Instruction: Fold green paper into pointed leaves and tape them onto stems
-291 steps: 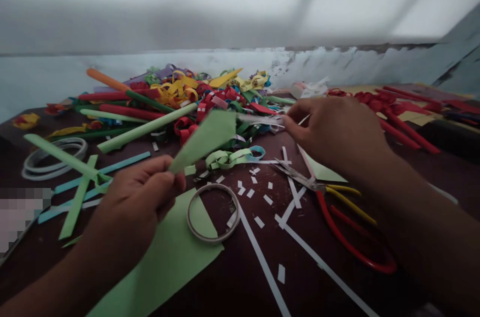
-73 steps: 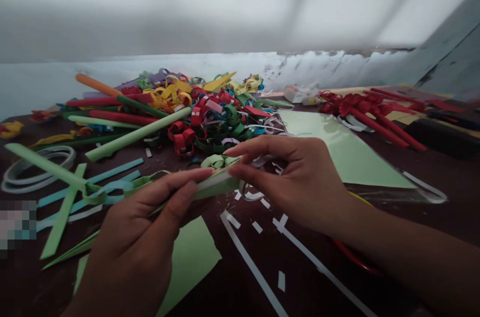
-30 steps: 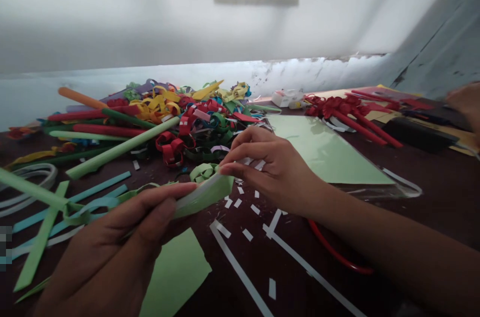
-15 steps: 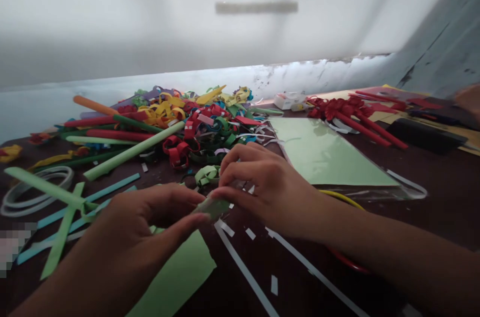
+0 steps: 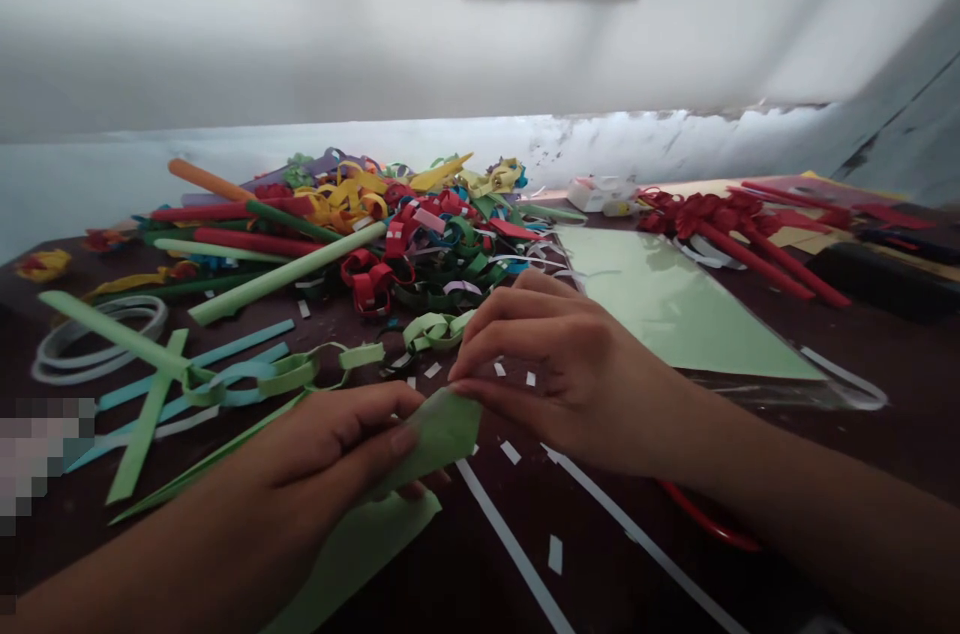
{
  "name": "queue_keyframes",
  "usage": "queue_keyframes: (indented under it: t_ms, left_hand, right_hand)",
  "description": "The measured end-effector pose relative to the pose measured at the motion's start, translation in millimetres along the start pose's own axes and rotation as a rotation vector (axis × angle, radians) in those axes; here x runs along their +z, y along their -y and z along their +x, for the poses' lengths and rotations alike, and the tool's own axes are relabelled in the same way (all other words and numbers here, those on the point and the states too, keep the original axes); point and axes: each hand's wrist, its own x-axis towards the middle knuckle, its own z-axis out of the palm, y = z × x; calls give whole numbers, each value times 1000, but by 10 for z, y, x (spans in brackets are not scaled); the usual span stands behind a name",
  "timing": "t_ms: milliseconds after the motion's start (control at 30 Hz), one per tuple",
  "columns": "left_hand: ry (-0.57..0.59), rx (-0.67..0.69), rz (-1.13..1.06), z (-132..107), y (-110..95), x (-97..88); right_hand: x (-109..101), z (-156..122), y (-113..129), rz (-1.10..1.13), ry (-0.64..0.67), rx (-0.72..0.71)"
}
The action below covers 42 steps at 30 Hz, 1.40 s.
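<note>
A light green piece of paper [image 5: 452, 427] is between my hands, over the dark table. My left hand [image 5: 322, 459] grips its left part between thumb and fingers, and the paper's lower portion is hidden behind that hand. With thumb and forefinger, my right hand [image 5: 544, 354] pinches the paper's upper corner. Another green paper [image 5: 375, 544] lies beneath my left hand, partly covered by it. Just beyond my hands is a green paper chain [image 5: 435, 329]. Small white scraps [image 5: 555, 554] and long white strips [image 5: 517, 549] are scattered nearby.
A heap of colourful paper chains [image 5: 360, 194] and rolled paper sticks [image 5: 300, 266] fills the back left. Green sheets [image 5: 682, 304] and red paper flowers [image 5: 697, 214] lie to the right. White rings [image 5: 56, 354] and blue strips [image 5: 225, 354] are at left. A red loop [image 5: 712, 519] shows under my right forearm.
My view has shifted, and the hand at the far right edge is gone from view. The green paper between my hands now shows more of its face. My left hand uncovers more chain.
</note>
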Motion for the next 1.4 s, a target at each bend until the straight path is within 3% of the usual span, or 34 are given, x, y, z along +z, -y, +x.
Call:
queue_keyframes:
  t_ms: [267,433,700,933,1167,1400]
  left_hand:
    - [-97,98,165,-7,27,-27]
    - [69,57,159,21,-55,24]
    - [10,32,153,1,-114,131]
    - [-31,68,314,8,-25,190]
    - [-61,133,281,-25,-6,203]
    - [10,95,39,-28,-33,164]
  right_hand:
    - [42,-9,17,-40,23,13]
    - [84,-8,33,-15,5,-35]
    - [88,-2,62,-38,49,-71]
    - [117,-10,61,-65,29,-98]
    - [93,-4,8,-55,72,-215]
    - [58,-48,-39,-316,-60,-503]
